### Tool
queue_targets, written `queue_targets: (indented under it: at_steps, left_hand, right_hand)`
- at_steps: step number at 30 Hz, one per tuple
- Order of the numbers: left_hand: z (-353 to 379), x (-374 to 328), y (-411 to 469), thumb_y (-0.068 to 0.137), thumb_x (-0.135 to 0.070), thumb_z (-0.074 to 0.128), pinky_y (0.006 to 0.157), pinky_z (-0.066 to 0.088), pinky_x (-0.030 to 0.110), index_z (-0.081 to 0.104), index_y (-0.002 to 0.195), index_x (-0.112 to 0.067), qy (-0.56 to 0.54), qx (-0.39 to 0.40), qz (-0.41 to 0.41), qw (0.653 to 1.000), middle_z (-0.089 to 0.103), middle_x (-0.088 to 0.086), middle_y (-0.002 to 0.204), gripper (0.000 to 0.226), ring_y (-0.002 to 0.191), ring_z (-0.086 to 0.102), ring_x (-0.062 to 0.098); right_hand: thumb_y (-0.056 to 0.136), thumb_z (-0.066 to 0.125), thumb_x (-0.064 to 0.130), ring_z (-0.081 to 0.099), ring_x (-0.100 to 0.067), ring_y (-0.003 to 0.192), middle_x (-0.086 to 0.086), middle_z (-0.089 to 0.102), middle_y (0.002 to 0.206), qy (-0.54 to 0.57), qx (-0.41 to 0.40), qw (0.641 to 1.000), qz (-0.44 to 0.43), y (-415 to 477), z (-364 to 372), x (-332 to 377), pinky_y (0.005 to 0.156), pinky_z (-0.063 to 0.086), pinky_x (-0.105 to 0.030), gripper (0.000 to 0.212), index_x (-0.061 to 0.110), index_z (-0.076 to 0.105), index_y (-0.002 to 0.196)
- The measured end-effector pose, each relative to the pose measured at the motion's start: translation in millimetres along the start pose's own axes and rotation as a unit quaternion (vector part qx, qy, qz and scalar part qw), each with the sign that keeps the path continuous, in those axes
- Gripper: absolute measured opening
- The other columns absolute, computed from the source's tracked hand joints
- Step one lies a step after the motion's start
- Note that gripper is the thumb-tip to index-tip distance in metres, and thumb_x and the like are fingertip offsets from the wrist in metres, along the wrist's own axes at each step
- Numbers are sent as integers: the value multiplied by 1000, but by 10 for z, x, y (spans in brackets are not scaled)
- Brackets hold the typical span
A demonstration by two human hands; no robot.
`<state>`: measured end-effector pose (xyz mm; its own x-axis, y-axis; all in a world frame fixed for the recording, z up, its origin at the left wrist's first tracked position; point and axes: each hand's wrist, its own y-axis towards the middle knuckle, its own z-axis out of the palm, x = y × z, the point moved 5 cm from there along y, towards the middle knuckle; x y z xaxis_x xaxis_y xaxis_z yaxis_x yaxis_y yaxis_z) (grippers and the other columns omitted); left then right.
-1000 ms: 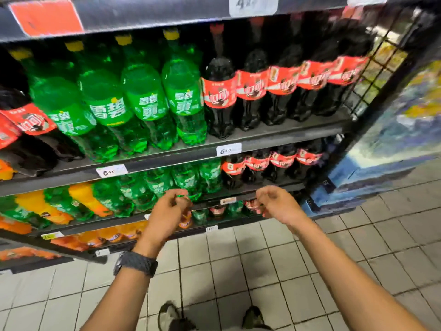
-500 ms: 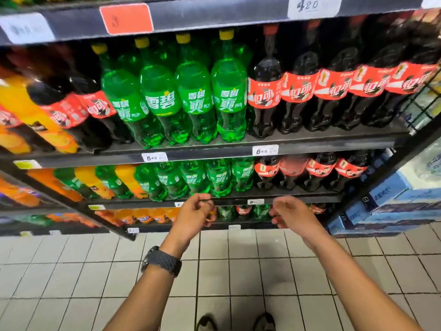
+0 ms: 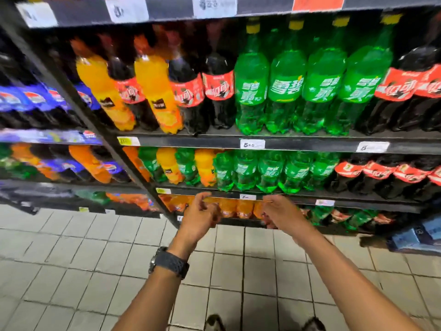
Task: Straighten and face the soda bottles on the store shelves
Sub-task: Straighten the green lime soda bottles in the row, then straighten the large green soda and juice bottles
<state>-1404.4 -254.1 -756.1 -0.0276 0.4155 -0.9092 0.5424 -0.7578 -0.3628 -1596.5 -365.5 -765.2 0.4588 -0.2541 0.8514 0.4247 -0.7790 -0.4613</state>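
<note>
The soda bottles fill the dark shelves in rows. On the upper shelf, four green bottles stand straight with their labels to the front. Left of them, two orange bottles are mixed in with the dark cola bottles, and they look tilted, though the wide lens may bend them.

Both hands hang in front of the low shelf with the small orange bottles. The left hand has loosely curled fingers and holds nothing. The right hand is half open and also holds nothing. Neither hand touches a bottle.

The next job is probably the mixed-up row. To do it well, grab one bottle by its middle, stand it up straight, and turn it until the label faces out. Go slowly so the bottles beside it do not tip. Then pull it to the front edge, in line with the others.
</note>
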Motion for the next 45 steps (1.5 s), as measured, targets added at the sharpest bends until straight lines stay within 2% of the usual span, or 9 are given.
queue_targets:
  at_steps: [10,14,17,20,25,28,33,37,45]
  left_hand:
    - [-867,206,236,93,-21,55,74,58,41,53,123,-19,63,24,10,998,67,8,98,30,89,67,26]
    - [-995,118,483,96,-20,52,80,54,38,60,112,-20,98,15,50,994,63,0,93,19,86,61,24]
    - [-1034,32,680,95,-15,51,57,45,27,60,106,-22,143,7,81,986,61,-4,88,17,74,56,17]
    - [-1082,-18,880,92,-13,55,71,52,36,59,120,-20,199,-9,109,974,62,-1,110,29,95,63,22]
    - [-1152,-154,1446,90,-13,58,95,44,35,55,124,-13,333,-42,238,911,58,5,124,34,116,52,22]
    - [-1092,-172,1793,86,-10,59,87,44,40,56,113,-9,387,-73,337,855,58,9,110,27,106,52,28]
    - [-717,-200,2293,81,-15,51,83,42,43,59,112,-8,520,-114,489,691,59,11,102,33,95,54,33]
    - [-445,106,2531,84,-15,48,97,39,40,60,122,-4,497,-137,590,621,62,13,117,41,106,55,32]
    - [-368,150,3192,89,-35,53,62,43,39,61,82,-7,551,-274,503,607,65,21,78,30,73,62,39]
  right_hand:
    - [92,54,22,65,-19,73,-2,69,90,-87,-39,995,-23,117,793,281,66,53,-33,25,22,52,117]
    - [93,54,23,59,-15,70,-1,64,94,-149,-57,986,-40,400,862,401,57,42,-18,31,16,53,123]
    - [92,54,19,59,-14,80,1,64,90,-184,-65,978,-72,635,888,475,68,44,-18,33,10,54,124]
    - [92,55,19,58,-20,109,-3,63,118,-246,-77,962,-91,907,908,489,92,43,-23,40,11,52,131]
    - [92,55,21,40,-23,130,-5,48,138,-347,-105,914,-180,1414,1086,623,108,33,-34,47,14,44,137]
    - [89,56,18,44,-23,121,-5,51,127,-346,-164,892,-240,1684,1128,664,99,41,-38,44,16,45,132]
    - [89,57,29,47,-30,102,-9,57,100,-385,-273,830,-298,2192,1183,786,86,43,-40,23,11,54,102]
    - [90,55,34,54,-39,84,-20,60,87,-470,-308,753,-343,2511,1353,723,79,43,-45,31,3,57,94]
    - [90,55,45,56,-42,92,-26,59,96,-479,-321,722,-383,2898,1224,561,74,44,-42,43,4,53,100]
